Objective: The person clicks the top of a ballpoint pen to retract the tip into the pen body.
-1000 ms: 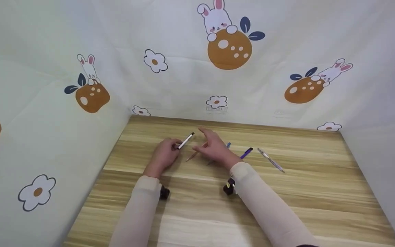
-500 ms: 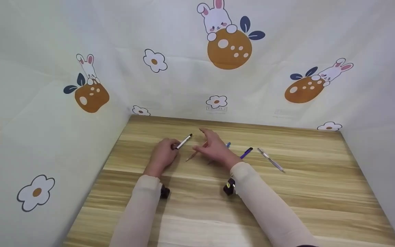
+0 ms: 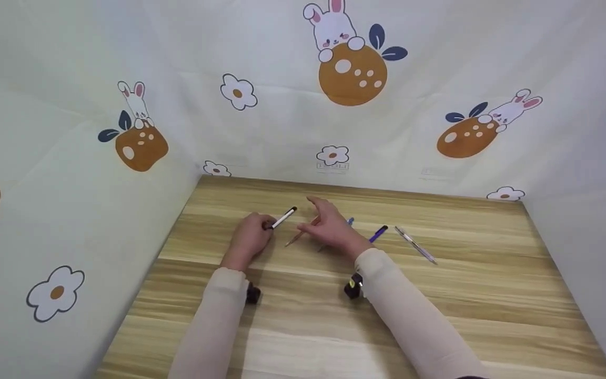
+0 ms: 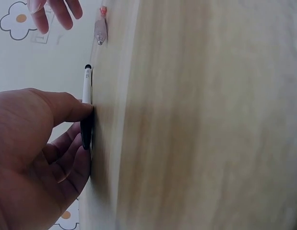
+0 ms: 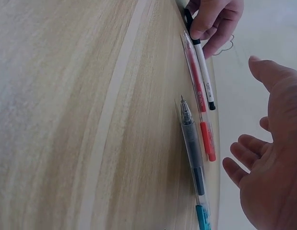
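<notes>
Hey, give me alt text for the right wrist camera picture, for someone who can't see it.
The left hand pinches a white pen by its black end, at the top. Beside it on the wood-grain table lie a red pen and a clear, teal-ended pen; the right hand hangs open at the right.

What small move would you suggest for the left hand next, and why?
Probably let the left hand ease the white pen down beside the red pen and release it: that hand pinches it near one end, and in the right wrist view both pens run close together, roughly parallel.
</notes>
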Demonstrator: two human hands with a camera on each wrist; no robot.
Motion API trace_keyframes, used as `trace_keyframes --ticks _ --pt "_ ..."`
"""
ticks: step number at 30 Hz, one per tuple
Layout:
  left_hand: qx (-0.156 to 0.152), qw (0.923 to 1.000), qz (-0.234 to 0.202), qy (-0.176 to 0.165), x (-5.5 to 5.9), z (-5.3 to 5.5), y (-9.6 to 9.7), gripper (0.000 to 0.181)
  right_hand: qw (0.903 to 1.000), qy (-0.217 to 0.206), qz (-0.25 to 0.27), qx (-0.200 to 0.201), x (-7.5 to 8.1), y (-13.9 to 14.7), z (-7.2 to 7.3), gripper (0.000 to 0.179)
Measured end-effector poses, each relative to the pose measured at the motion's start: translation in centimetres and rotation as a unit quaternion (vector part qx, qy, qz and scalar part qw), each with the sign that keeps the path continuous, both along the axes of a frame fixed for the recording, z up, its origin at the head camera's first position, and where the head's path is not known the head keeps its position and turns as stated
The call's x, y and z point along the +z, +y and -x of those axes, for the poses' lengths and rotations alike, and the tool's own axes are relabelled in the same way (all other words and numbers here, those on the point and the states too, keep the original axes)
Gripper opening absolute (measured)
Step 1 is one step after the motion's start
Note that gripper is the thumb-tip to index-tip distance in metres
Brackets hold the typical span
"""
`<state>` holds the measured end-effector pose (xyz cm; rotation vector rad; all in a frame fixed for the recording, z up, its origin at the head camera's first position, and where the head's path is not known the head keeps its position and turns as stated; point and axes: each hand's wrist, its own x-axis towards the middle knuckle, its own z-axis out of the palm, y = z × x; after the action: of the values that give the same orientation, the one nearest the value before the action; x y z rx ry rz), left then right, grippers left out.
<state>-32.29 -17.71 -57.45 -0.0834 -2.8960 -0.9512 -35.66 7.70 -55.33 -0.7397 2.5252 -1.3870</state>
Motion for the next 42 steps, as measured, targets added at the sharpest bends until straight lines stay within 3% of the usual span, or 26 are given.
trace_keyframes --ticks 12,18,23,32,42 --pt "0.007 0.9997 -0.019 -0.015 -0.1 0.0 0.0 0.027 0.9997 0.010 -0.021 -0.005 0.9 1.3 -0.2 0.088" --pt "0.009 0.9989 -0.045 -0.002 -0.1 0.1 -0.2 0.031 0.9965 0.049 -0.067 -0.007 1.1 2.1 -0.4 0.088" --pt "0.013 0.9979 -0.064 0.006 0.5 0.0 0.3 0.034 0.9960 0.042 -0.078 -0.003 0.9 3.1 -0.4 0.088" --pt "-0.046 0.9932 -0.104 0.025 1.1 0.1 1.6 0.030 0.9961 0.032 -0.081 -0.013 1.0 4.3 -0.5 0.090" --pt "-0.099 0.9873 -0.124 0.003 1.3 -0.2 2.6 0.033 0.9967 0.036 -0.072 -0.006 0.9 5.2 -0.9 0.088"
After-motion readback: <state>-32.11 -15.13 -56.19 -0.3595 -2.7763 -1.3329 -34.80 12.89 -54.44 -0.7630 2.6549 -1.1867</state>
